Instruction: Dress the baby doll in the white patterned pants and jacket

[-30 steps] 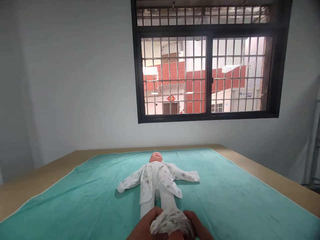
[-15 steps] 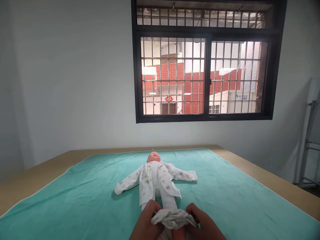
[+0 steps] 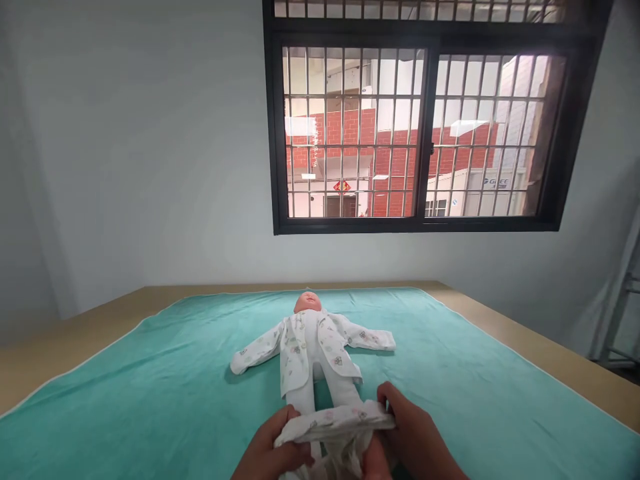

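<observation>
A baby doll point(image 3: 309, 302) lies on its back, legs toward me. It wears a white printed jacket point(image 3: 295, 357), open at the front, and white leggings underneath. Both my hands grip a pair of white printed baby pants point(image 3: 335, 421) near the doll's feet. My left hand point(image 3: 275, 447) pinches the left end of the waistband, and my right hand point(image 3: 413, 427) has the right end, so the band is stretched between them. The doll's bare foot point(image 3: 374, 457) shows beside my right hand, against the bunched cloth. The pants' lower part is cut off by the bottom edge.
A green cloth point(image 3: 165, 373) covers most of the tan table point(image 3: 505, 327). Behind it stands a pale wall with a barred, dark-framed window point(image 3: 417, 227). A metal frame point(image 3: 617, 313) leans at the far right.
The gathered pants have been spread wider, with my left hand moving left and the waistband straightening. My right hand rose slightly. The camera view has tilted down a little.
</observation>
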Demonstrator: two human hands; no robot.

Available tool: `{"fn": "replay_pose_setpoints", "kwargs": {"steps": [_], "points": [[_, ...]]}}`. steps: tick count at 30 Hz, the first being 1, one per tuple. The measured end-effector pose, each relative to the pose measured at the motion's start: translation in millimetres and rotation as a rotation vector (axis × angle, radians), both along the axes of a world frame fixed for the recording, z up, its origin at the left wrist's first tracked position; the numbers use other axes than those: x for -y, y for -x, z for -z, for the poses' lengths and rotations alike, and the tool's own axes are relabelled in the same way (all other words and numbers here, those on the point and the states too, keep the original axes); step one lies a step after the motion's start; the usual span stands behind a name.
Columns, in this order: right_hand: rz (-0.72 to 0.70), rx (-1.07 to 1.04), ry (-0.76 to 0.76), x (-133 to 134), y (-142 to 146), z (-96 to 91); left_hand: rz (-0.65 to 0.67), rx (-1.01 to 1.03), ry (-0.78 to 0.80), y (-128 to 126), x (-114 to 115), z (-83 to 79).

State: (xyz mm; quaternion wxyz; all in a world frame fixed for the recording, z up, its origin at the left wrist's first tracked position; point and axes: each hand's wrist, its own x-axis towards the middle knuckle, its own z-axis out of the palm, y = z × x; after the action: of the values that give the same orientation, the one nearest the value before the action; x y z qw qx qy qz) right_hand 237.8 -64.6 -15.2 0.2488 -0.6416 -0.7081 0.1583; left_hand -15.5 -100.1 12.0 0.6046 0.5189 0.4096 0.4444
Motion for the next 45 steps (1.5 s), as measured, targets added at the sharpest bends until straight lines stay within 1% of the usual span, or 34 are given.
{"fn": "replay_pose_setpoints", "kwargs": {"steps": [1, 3, 5, 7, 9, 11, 13, 15, 18, 21, 23, 25, 27, 29, 31, 33, 35, 36, 37, 38, 40, 41, 42, 43, 44, 45], "points": [[0.005, -0.022, 0.023, -2, -3, 0.2, 0.031, 0.061, 0.047, 1, 4, -1.4], [-0.006, -0.042, 0.031, -6, -10, 1.0, 0.076, 0.144, 0.088, 3, 10, -3.3], [-0.029, -0.049, 0.012, -10, -18, 2.7, 0.081, 0.131, 0.105, 7, 15, -3.7], [-0.058, -0.064, 0.009, -14, -24, 5.5, 0.043, 0.068, 0.103, 13, 16, -3.3], [-0.093, -0.082, 0.043, -16, -28, 9.1, -0.005, 0.060, 0.129, 18, 17, -3.5], [-0.145, -0.102, 0.071, -18, -27, 12.7, -0.056, 0.149, 0.203, 19, 19, -5.7], [-0.226, -0.120, 0.064, -20, -25, 14.5, -0.100, 0.283, 0.266, 15, 21, -9.8], [-0.340, -0.148, 0.051, -24, -24, 12.6, -0.095, 0.382, 0.281, 7, 22, -14.7], [-0.513, -0.222, 0.100, -31, -27, -0.7, 0.029, 0.402, 0.220, -10, 18, -21.5], [-0.596, -0.222, 0.136, -33, -33, -25.8, 0.167, 0.334, 0.181, -21, 7, -25.0], [-0.627, -0.212, 0.123, -28, -34, -44.4, 0.200, 0.298, 0.200, -25, 0, -24.5], [-0.670, -0.261, 0.136, -19, -28, -59.8, 0.160, 0.310, 0.208, -27, -5, -22.0], [-0.679, -0.328, 0.199, -8, -14, -68.6, 0.097, 0.339, 0.194, -30, -9, -18.6], [-0.641, -0.345, 0.258, -2, 6, -70.8, 0.035, 0.320, 0.163, -34, -12, -16.1], [-0.612, -0.351, 0.269, -2, 26, -68.4, -0.015, 0.222, 0.106, -38, -15, -16.4], [-0.611, -0.421, 0.286, -10, 40, -63.8, -0.072, 0.119, 0.043, -40, -18, -20.2], [-0.579, -0.605, 0.333, -23, 44, -58.6, -0.118, 0.049, 0.015, -36, -20, -25.7], [-0.545, -0.729, 0.363, -30, 43, -55.9, -0.111, 0.025, 0.018, -32, -21, -28.0], [-0.513, -0.857, 0.396, -36, 42, -53.3, -0.071, 0.004, 0.025, -27, -21, -29.3], [-0.488, -0.974, 0.425, -41, 41, -50.7, -0.004, -0.007, 0.035, -22, -22, -29.1], [-0.479, -1.127, 0.469, -47, 40, -45.9, 0.152, 0.026, 0.057, -14, -23, -24.4], [-0.492, -1.167, 0.482, -48, 41, -44.0, 0.189, 0.074, 0.066, -11, -23, -20.2], [-0.513, -1.191, 0.494, -47, 42, -42.8, 0.185, 0.142, 0.079, -10, -24, -15.5], [-0.532, -1.197, 0.508, -46, 44, -42.4, 0.145, 0.225, 0.092, -9, -25, -10.7], [-0.549, -1.173, 0.514, -45, 46, -43.1, 0.087, 0.311, 0.109, -10, -26, -6.4], [-0.565, -1.101, 0.503, -44, 47, -45.0, 0.027, 0.387, 0.125, -11, -28, -2.8]]}}
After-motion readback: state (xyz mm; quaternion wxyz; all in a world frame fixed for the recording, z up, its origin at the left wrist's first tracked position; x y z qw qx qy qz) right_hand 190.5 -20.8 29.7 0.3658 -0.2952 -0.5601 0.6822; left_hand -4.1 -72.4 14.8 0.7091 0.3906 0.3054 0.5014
